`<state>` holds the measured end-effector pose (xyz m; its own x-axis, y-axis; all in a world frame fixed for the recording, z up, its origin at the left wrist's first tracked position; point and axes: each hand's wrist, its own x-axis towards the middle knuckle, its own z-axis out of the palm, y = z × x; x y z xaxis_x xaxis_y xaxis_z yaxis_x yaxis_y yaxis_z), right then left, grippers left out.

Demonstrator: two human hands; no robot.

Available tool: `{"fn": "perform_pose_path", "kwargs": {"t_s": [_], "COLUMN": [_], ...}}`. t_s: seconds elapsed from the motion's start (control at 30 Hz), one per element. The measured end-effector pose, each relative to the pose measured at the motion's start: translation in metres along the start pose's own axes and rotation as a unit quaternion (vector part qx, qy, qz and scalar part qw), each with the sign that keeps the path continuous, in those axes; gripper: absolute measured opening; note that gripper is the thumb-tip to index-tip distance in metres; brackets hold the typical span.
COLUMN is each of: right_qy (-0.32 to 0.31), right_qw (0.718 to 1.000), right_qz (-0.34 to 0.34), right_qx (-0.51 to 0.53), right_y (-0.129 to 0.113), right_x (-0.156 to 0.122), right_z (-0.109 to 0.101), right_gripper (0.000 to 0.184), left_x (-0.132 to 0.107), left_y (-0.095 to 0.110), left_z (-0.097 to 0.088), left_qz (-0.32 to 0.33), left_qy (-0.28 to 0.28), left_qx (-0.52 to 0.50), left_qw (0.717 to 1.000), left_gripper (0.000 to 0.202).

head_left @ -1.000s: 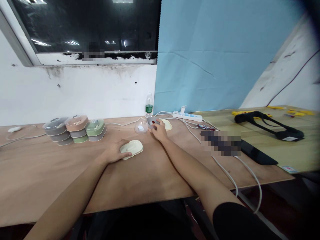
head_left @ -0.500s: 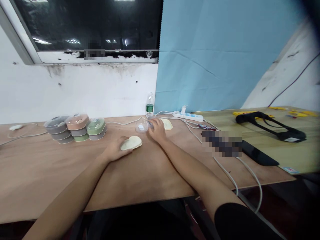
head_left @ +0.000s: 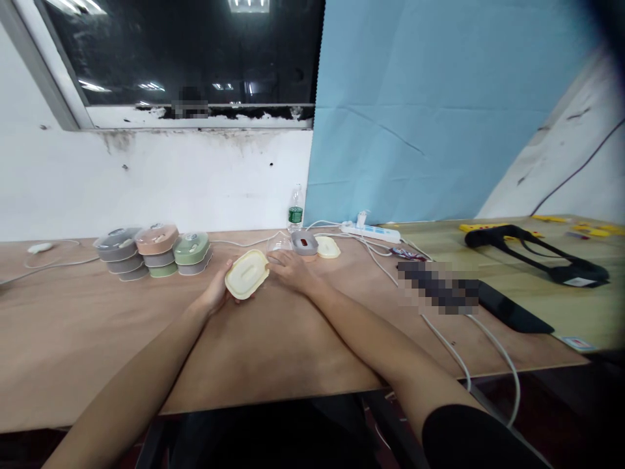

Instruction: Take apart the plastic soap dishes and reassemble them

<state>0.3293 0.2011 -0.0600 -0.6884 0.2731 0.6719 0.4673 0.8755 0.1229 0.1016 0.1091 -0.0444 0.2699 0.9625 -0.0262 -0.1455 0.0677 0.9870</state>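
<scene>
My left hand [head_left: 217, 293] grips a cream oval lid [head_left: 247, 274] and holds it tilted above the wooden table [head_left: 97, 326], its hollow side facing me. My right hand [head_left: 289, 268] lies just right of the lid, fingers curled over a clear plastic cup [head_left: 278, 246] at the table's middle. Behind that hand stand a grey oval container [head_left: 304, 243] with something red inside and a second cream lid [head_left: 327, 247] lying flat.
Stacks of grey, pink and green lidded containers [head_left: 154, 250] stand at the left. A water bottle [head_left: 294, 208], a white power strip [head_left: 371, 230] with cables, a black strap device [head_left: 532, 251] and a dark flat slab [head_left: 508, 314] lie to the right.
My left hand lifted the cream lid off the table and tipped it up. My right hand drew back from the grey container onto the clear cup.
</scene>
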Motion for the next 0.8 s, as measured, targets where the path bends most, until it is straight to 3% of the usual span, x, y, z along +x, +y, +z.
{"fn": "perform_pose_path", "kwargs": {"t_s": [0.13, 0.3, 0.4, 0.47, 0.53, 0.63, 0.7, 0.8], "right_qy": [0.023, 0.014, 0.045, 0.104, 0.163, 0.193, 0.178, 0.128], "right_qw": [1.000, 0.998, 0.999, 0.990, 0.962, 0.908, 0.879, 0.844], "right_qz": [-0.004, -0.060, -0.005, 0.097, 0.214, 0.355, 0.416, 0.493], "right_qx": [-0.004, -0.009, 0.002, -0.012, -0.041, -0.111, -0.154, -0.169], "right_y": [0.004, -0.002, 0.002, 0.013, 0.032, 0.066, 0.086, 0.105], "right_x": [-0.003, 0.000, 0.001, -0.003, -0.013, -0.036, -0.054, -0.073], "right_z": [0.001, 0.007, 0.004, -0.003, -0.014, -0.031, -0.040, -0.043], "right_gripper": [0.026, 0.018, 0.017, 0.018, 0.020, 0.023, 0.023, 0.022], "left_x": [-0.001, -0.001, 0.001, 0.001, 0.002, 0.001, -0.001, -0.005], "left_y": [0.005, 0.010, 0.008, 0.006, 0.005, 0.007, 0.009, 0.013], "left_z": [-0.005, -0.011, -0.020, -0.031, -0.047, -0.072, -0.086, -0.100], "left_qz": [0.006, -0.002, 0.065, 0.156, 0.252, 0.315, 0.307, 0.294], "left_qy": [0.027, 0.031, 0.115, 0.201, 0.247, 0.339, 0.392, 0.416], "left_qx": [-0.033, -0.025, 0.089, 0.261, 0.444, 0.557, 0.582, 0.607], "left_qw": [0.999, 0.999, 0.987, 0.931, 0.823, 0.689, 0.642, 0.610], "left_gripper": [0.079, 0.089, 0.092, 0.078, 0.059, 0.040, 0.039, 0.047]}}
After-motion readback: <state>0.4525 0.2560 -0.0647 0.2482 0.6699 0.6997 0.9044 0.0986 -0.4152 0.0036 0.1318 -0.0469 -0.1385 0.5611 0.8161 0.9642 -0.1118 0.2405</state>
